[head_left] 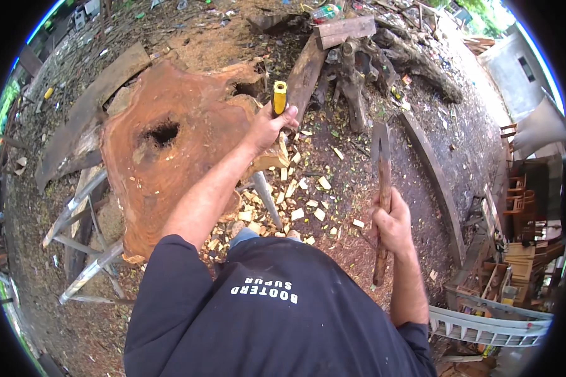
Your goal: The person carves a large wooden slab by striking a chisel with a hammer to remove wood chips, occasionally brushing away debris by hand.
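Note:
My left hand (271, 127) is closed round a yellow-handled chisel (280, 95), held upright at the right edge of a large reddish-brown wood slab (188, 157). Its handle end faces up; the blade is hidden below my fist. A dark hole opens in the slab, and its edge under my hand looks freshly cut. Off to the right, clear of the slab, my right hand (393, 223) grips a wooden-handled tool (383, 179) by the middle of its shaft. That tool's grey metal head points away from me; its exact kind I cannot tell.
Pale wood chips (297, 214) litter the ground below the slab. Metal trestle legs (94, 267) stand under its left side. Gnarled logs (352, 81) lie ahead, a long beam (435, 182) lies at the right, and a ladder (490, 328) is at the lower right.

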A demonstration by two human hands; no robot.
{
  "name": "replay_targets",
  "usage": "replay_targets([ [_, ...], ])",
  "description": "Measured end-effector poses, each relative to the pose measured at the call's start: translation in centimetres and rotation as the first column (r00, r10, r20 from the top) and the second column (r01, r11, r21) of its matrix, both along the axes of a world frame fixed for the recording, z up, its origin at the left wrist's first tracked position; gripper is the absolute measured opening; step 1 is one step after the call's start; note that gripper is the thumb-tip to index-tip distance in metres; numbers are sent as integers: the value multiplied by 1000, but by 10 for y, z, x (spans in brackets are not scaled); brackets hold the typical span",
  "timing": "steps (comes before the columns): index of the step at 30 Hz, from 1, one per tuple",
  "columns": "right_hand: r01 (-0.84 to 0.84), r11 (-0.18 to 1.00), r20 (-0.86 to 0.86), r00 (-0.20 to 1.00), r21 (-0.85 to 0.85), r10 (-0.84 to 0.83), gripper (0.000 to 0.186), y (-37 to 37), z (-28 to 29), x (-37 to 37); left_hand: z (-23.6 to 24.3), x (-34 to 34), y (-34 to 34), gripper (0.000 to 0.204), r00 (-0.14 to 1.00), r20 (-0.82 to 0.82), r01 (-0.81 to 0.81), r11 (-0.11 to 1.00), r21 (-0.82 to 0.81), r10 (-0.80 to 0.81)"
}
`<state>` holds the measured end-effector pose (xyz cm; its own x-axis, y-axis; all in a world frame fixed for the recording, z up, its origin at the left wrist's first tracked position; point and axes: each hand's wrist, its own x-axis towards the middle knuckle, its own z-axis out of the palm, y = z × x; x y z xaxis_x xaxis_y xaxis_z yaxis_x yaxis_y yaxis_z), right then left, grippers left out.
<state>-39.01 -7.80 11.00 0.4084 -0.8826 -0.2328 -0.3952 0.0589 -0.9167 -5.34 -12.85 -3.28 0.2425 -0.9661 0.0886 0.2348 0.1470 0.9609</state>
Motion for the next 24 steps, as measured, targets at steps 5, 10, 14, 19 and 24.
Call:
replay_targets([
  [5,-188,838,-241,968,-512,69,15,-29,81,54,7,2,3,26,999,-9,50,999,21,-50],
  [10,-145,752,-43,987,-643,155,17,-36,159,123,5,11,10,23,995,65,69,998,9,-70],
  [14,-401,685,-518,854,-609,39,26,-39,105,157,4,8,7,23,996,66,68,998,-3,-68],
  [19,-626,731,-785,584,-272,207,27,-50,81,165,-4,0,-3,23,994,98,58,997,-52,-52],
  [24,-304,735,-392,918,-607,56,17,-30,151,163,-6,9,3,30,989,150,16,1000,15,-18],
])
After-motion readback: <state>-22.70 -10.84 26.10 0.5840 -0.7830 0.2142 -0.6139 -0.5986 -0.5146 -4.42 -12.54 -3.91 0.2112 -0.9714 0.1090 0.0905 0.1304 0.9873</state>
